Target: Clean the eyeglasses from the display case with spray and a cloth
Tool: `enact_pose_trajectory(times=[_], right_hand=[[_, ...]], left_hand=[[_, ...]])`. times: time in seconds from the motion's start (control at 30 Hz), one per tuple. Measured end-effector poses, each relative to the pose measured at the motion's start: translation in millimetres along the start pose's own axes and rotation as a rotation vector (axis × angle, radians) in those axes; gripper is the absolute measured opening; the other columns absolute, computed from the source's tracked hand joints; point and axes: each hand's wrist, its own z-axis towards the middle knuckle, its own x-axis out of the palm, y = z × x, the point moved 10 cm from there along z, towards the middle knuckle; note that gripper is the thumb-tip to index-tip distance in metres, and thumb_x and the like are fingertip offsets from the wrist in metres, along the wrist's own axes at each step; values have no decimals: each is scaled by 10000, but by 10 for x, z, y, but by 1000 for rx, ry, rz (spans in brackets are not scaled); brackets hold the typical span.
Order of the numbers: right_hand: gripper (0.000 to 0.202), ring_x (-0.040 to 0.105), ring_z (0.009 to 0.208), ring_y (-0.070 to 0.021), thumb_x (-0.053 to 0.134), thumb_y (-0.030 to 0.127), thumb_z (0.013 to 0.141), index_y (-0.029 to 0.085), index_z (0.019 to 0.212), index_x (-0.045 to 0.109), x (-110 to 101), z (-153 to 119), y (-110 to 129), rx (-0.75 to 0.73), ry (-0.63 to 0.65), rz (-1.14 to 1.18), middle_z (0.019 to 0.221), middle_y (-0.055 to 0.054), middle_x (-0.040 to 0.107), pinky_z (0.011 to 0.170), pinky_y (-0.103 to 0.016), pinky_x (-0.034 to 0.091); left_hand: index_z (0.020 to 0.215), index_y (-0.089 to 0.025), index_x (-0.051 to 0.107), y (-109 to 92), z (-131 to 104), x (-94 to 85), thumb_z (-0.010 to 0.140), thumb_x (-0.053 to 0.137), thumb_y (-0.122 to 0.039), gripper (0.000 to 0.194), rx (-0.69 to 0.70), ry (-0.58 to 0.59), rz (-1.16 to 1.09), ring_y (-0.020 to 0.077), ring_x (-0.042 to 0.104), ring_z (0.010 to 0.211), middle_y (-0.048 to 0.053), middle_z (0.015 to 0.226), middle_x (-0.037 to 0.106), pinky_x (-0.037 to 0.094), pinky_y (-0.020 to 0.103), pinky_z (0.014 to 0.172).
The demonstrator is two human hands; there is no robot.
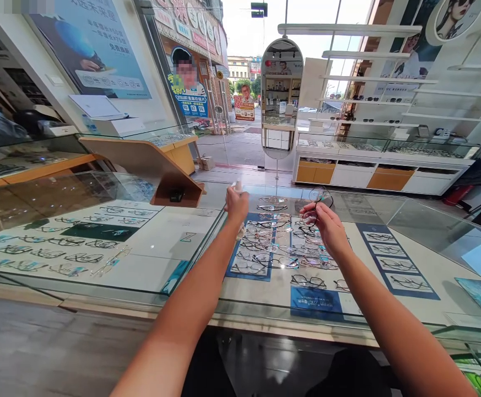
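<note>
My right hand (pixel 325 223) pinches a pair of thin dark-rimmed eyeglasses (pixel 322 194), held up above the glass display counter (pixel 260 306). My left hand (pixel 237 205) is closed round a white, crumpled-looking cloth (pixel 241 230); bits of it show above and below the fist, and the rest is hidden. Between and below my hands, several eyeglasses (pixel 275 262) lie in rows at the counter, some over blue-edged display cards (pixel 231 270). Closest to me, another dark-framed pair (pixel 308 282) sits above a blue printed card (pixel 317 300).
To the left, a second glass case (pixel 174 234) holds rows of eyeglasses. A brown wooden stand (pixel 141 160) rises behind it. An oval mirror (pixel 282 99) stands beyond the counter. White shelves and a low cabinet (pixel 351 173) line the far right.
</note>
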Motion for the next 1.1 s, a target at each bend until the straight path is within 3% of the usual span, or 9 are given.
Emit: enact_pose_trajectory(times=[0.1,0.3,0.47,0.73,0.87,0.93,1.0,1.03,1.1], right_hand=[[329,655,936,-206,596,531,1025,241,1044,750,-30,9,-6,-4,-16,-43,1089,-74,759,807,-336,509],[312,579,882,-191,591,491,1034,229,1039,760,-83,12,-21,-16,-38,-105,1039,-61,758,784,-322,447],[313,570,889,-196,578,486,1041,229,1049,758,-94,17,-27,-25,-32,-134,1051,-60,759,780,-321,440],[307,582,892,-202,579,482,1044,237,1058,763,-100,20,-32,-37,-32,-142,1062,-60,760,770,-326,443],[308,557,862,-202,575,483,1040,240,1043,764,-98,25,-23,-39,-30,-148,1047,-58,763,770,-330,440],[309,532,816,-200,572,483,1034,240,1024,763,-100,25,-1,-45,-38,-160,1017,-52,760,751,-336,429],[309,490,766,-194,570,485,1031,243,1012,763,-105,22,22,-49,-48,-175,994,-41,753,722,-338,405],[310,461,742,-190,570,486,1031,246,1011,765,-107,20,30,-47,-51,-184,982,-34,743,704,-339,388],[314,399,704,-183,578,490,1027,250,1005,778,-118,14,37,-37,-62,-194,913,-18,690,673,-339,353]], left_hand=[[1438,-215,434,269,169,-119,945,579,-153,517,-88,-82,53,392,501,1481,237,1541,513,449,588,1171],[1332,-208,541,545,298,-82,939,661,-158,414,-88,17,119,298,691,1226,165,1322,697,540,393,1013],[1256,-214,567,593,318,-37,934,663,-181,337,-82,72,166,324,698,1210,177,1334,715,530,368,914],[1250,-240,581,533,303,-6,902,698,-207,369,-51,129,197,343,691,1217,159,1292,727,536,404,950],[1326,-216,516,378,215,-172,881,732,-258,497,-86,36,211,381,620,1323,222,1418,629,513,463,1041],[1378,-183,454,185,109,-442,905,692,-286,539,-83,-135,229,420,482,1475,281,1560,479,451,524,1128],[1284,-192,501,-168,-60,-778,905,680,-307,435,61,-358,243,399,493,1454,238,1487,538,443,506,1126],[1184,-207,540,-339,-125,-833,919,654,-304,304,154,-356,255,373,560,1370,193,1360,617,456,482,1097],[956,-229,570,-526,-184,-760,933,606,-288,73,262,-186,288,330,667,1134,108,1031,688,489,429,974]])
